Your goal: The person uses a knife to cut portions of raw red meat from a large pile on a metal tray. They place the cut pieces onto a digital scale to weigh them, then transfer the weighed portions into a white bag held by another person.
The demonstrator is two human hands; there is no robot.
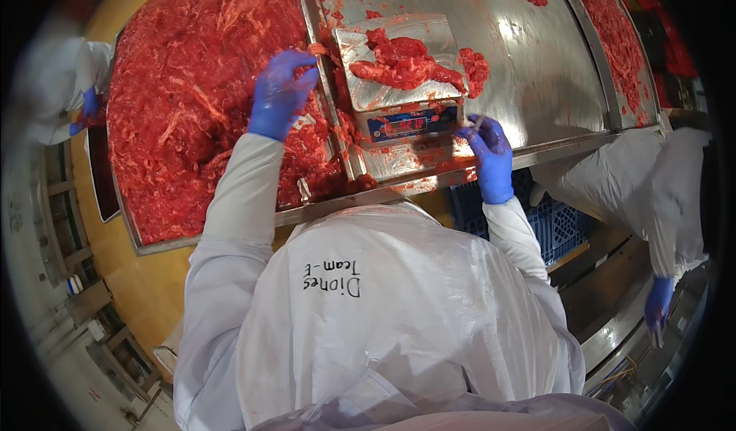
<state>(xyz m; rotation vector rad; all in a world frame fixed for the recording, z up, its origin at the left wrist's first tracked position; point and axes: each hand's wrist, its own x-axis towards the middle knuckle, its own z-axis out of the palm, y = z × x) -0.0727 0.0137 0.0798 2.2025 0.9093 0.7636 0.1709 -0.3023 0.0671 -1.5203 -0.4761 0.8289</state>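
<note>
My left hand [280,98], in a blue glove, is over the raised metal edge of the meat tray. Its fingers are bent and closed at a small pale scrap of meat [317,49]. Right of that edge stands a digital scale [410,124] with a steel plate [429,31]. Several strips of red raw meat [402,63] lie on the plate, and another clump [474,71] hangs by its right edge. My right hand [492,159], gloved in blue too, is beside the scale's front right corner. Its fingers pinch something small and pale that I cannot make out.
A large tray of raw meat [184,86] spreads to the left. Steel worktop [537,71] extends right, toward another meat-filled trough [609,40]. Blue plastic crates [563,228] stand beneath the table edge. One person in white [629,178] is at right, another [57,78] at far left.
</note>
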